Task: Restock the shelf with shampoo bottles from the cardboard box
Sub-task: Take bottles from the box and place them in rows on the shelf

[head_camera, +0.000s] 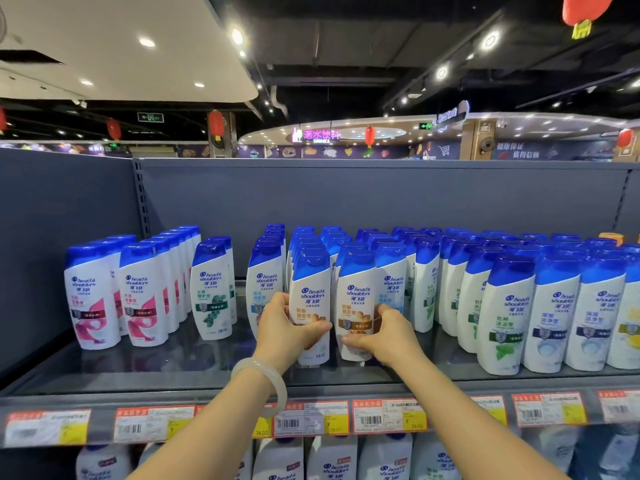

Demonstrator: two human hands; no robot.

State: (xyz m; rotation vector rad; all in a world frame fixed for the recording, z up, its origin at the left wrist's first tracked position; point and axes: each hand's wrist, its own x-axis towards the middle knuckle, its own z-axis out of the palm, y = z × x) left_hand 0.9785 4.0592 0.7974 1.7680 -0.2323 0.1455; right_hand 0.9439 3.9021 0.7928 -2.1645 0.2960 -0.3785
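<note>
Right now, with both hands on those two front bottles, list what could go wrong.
1. The left hand and right hand each grip an orange-label bottle, left one, right one, low on the body; the tall bottles may tip.
2. They stand close against the rows behind; a push back could topple those.
3. Both stand near the shelf edge and could slide off.

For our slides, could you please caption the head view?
Left hand and right hand each grip a brown-label shampoo bottle on the shelf.
</note>
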